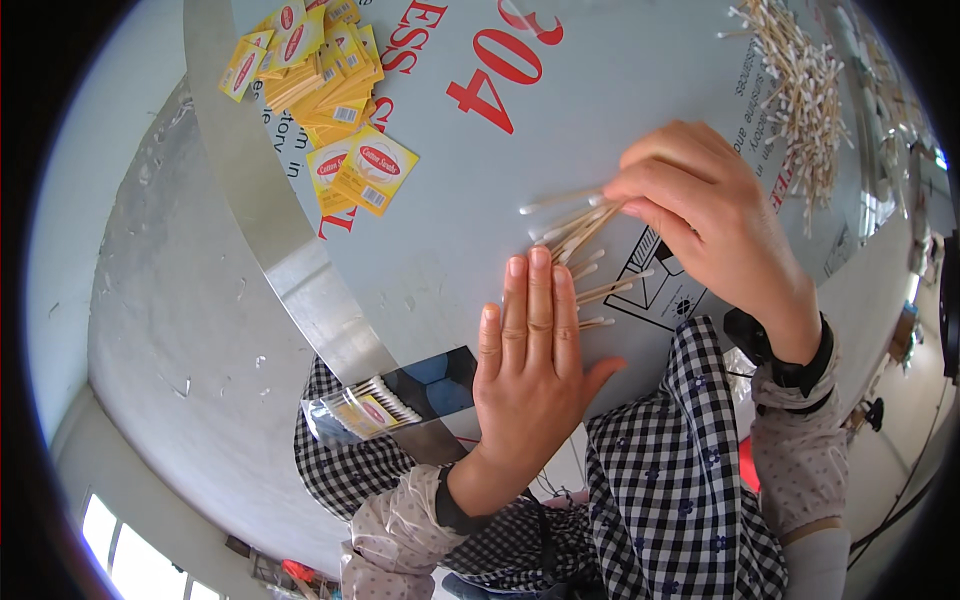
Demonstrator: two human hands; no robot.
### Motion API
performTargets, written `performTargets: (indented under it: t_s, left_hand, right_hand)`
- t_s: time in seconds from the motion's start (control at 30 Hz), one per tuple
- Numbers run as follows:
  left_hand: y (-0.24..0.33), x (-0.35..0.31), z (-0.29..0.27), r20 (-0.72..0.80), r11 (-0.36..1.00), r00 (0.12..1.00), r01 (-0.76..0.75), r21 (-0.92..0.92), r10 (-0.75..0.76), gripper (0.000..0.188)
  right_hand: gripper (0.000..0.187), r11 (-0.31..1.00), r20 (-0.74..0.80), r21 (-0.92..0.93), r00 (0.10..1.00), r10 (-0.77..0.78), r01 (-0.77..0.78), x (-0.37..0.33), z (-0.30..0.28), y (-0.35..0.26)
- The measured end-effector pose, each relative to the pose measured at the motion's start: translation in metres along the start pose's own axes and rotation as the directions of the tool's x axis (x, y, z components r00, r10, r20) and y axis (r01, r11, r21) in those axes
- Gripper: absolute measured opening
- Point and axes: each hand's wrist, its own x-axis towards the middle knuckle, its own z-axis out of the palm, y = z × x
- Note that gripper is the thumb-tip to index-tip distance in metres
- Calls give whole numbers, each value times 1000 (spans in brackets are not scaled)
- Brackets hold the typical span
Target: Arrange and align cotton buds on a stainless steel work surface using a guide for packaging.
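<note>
A small spread of cotton swabs [575, 238] lies at the middle of the metal table [440, 270]. Flat on the near side of these swabs rests my left hand [532, 350], its fingers stretched out and its thumb apart, covering part of them. At the upper right of the spread, my right hand [700, 200] pinches the ends of several swabs between thumb and fingers. Other swabs stick out beside and between the two hands. Near my left wrist, a clear bag [365, 412] with a row of swabs and a yellow card sits at the table's edge.
Yellow printed cards [325, 85] are heaped at the far left, with two [375, 170] lying closer. A large loose pile of cotton swabs [800, 100] covers the far right. The table's bent metal rim [320, 300] runs along the left. A checked cloth [660, 460] covers my lap.
</note>
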Motion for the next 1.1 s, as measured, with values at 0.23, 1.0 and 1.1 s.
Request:
performTargets:
  t_s: [0.23,1.0,1.1]
  left_hand:
    - [-2,-2,2,0,1000,1000,3,6,-3,88]
    - [3,-2,10,-71,1000,997,-9,25,11,86]
    - [3,0,6,-85,999,996,-11,31,14,84]
  right_hand:
    - [9,998,-66,27,996,59,-57,-18,-8,21]
    - [38,974,-9,-48,975,222,-222,-61,-37,-2]
    - [31,960,-17,-129,968,249,-250,-76,-39,7]
